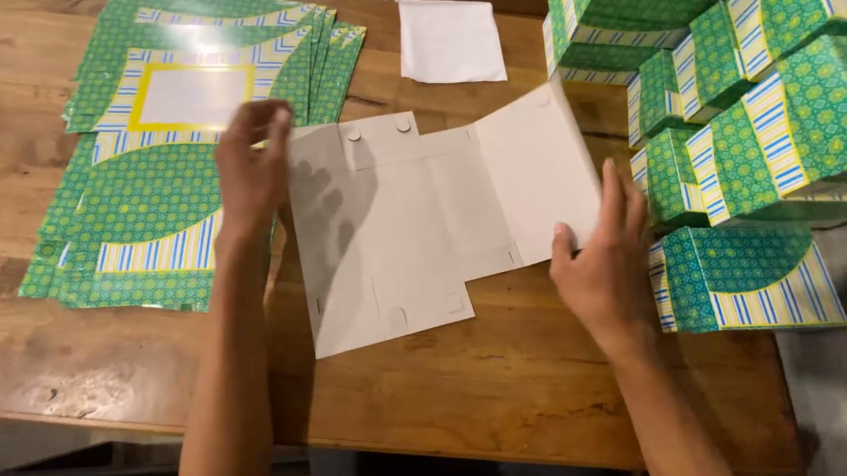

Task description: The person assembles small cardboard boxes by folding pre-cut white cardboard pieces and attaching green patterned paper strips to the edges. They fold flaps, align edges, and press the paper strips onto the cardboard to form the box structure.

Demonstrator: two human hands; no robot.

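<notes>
Head view, looking down at our two bare forearms reaching across a wooden table. Our left hand is raised at the wrist, fingers bunched and curled over the left edge of a flat, unfolded box blank that lies plain grey side up; it appears to pinch that edge between fingertips and thumb, though the thumb is hidden behind the fingers. Our right hand lies lower, fingers spread and straight, pressed against the right panel of the blank, which tilts upward off the table along a fold; the thumb rests at the panel's lower corner.

Left of the blank, partly beneath our left hand, a fanned stack of flat sheets shows green patterned print with blue-and-white stripes and a yellow-framed white window. A white paper square lies beyond the blank, near the far edge. On the right, a pile of finished boxes in the same green and striped print is stacked along the table's end, the nearest one just beside our right hand and touching its outer side.

The blank sits in the middle of the table between both hands, its left edge at our left fingertips, its raised right panel under our right fingers.
</notes>
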